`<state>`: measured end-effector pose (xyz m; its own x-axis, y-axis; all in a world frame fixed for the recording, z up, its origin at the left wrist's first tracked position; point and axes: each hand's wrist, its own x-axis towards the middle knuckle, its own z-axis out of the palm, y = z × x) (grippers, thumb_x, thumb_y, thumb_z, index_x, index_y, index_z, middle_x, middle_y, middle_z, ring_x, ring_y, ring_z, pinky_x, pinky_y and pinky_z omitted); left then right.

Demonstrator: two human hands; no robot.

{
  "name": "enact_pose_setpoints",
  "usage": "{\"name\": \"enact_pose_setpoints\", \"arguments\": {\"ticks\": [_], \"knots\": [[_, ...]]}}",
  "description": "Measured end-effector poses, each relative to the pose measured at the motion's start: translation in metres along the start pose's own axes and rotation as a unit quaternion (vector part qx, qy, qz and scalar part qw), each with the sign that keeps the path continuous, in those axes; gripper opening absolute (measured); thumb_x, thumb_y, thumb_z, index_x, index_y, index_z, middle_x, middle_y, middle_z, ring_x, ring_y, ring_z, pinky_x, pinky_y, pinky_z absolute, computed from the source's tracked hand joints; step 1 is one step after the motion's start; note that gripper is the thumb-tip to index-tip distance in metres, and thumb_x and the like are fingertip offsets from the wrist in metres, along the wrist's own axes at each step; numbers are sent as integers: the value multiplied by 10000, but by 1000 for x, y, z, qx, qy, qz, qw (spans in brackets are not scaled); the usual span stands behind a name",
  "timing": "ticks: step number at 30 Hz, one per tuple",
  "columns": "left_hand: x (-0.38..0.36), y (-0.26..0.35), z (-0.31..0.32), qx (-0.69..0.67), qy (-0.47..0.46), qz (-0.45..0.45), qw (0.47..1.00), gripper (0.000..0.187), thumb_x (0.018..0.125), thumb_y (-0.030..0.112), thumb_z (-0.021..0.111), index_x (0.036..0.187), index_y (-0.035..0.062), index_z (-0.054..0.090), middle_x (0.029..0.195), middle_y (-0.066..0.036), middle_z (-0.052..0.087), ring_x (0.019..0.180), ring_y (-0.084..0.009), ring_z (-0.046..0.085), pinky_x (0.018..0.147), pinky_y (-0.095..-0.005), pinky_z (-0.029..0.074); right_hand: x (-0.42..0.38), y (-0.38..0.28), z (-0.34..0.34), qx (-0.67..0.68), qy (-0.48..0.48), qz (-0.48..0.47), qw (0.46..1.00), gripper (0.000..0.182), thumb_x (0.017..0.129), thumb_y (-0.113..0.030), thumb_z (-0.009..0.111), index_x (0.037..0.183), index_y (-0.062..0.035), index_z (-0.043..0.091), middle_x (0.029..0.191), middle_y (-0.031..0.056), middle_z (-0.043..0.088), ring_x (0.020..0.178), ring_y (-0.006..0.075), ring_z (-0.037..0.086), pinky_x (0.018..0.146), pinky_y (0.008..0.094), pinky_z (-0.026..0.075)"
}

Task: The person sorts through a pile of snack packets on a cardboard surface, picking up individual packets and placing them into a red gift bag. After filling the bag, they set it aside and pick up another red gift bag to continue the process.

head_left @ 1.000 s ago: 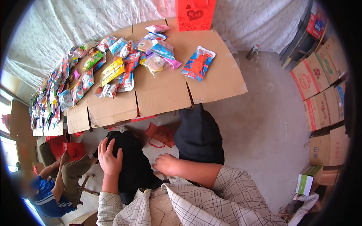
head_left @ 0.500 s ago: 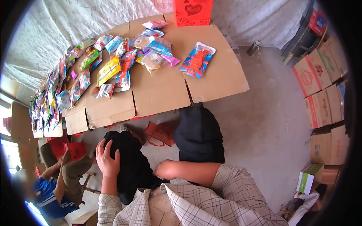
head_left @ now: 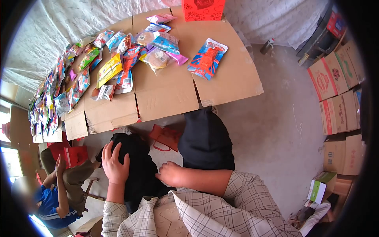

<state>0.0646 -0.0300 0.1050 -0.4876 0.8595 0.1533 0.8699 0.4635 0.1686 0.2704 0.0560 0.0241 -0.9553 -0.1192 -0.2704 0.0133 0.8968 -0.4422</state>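
Note:
My left hand rests at the side of my left knee, on black trousers. Its fingers are spread and nothing is in them. Across my lap lies my right forearm, and my right hand sits by the left thigh with its fingers curled in; no object shows in it. In front of my knees stands a table covered with cardboard. On it are a red and blue snack pouch, a yellow packet, a round packaged snack and many other packets heaped to the left.
A red gift bag stands at the table's far edge. Another red bag lies beneath the table. At left sits a person in a blue shirt, hands raised together. Cardboard boxes are stacked at right; a dark flask stands on the floor.
The view has shifted slightly, so the table's things sit a little higher and further left. My right hand has moved slightly left and up; the left hand stays by the knee.

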Motion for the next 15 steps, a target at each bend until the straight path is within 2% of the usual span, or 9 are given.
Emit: {"name": "enact_pose_setpoints", "arguments": {"ticks": [2, 15], "knots": [[1, 0, 1, 0, 2, 2, 1000, 469, 782, 217, 719, 1232, 103, 654, 1370, -156, 542, 1307, -387, 461, 1096, -493, 366, -2, 1, -5, 7, 29, 2, 1000, 269, 920, -228, 529, 1126, -134, 675, 922, 71, 677, 932, 260, 644, 796, 413, 499], [2, 4, 1, 4, -8, 5, 1000, 476, 776, 215, 721, 1233, 101, 655, 1375, -156, 539, 1312, -392, 458, 1092, -494, 373, 1, 0, 3, 24, 41, -19, 999, 266, 886, -238, 564, 1087, -108, 678, 903, 83, 671, 929, 271, 646, 791, 419, 501]]}}
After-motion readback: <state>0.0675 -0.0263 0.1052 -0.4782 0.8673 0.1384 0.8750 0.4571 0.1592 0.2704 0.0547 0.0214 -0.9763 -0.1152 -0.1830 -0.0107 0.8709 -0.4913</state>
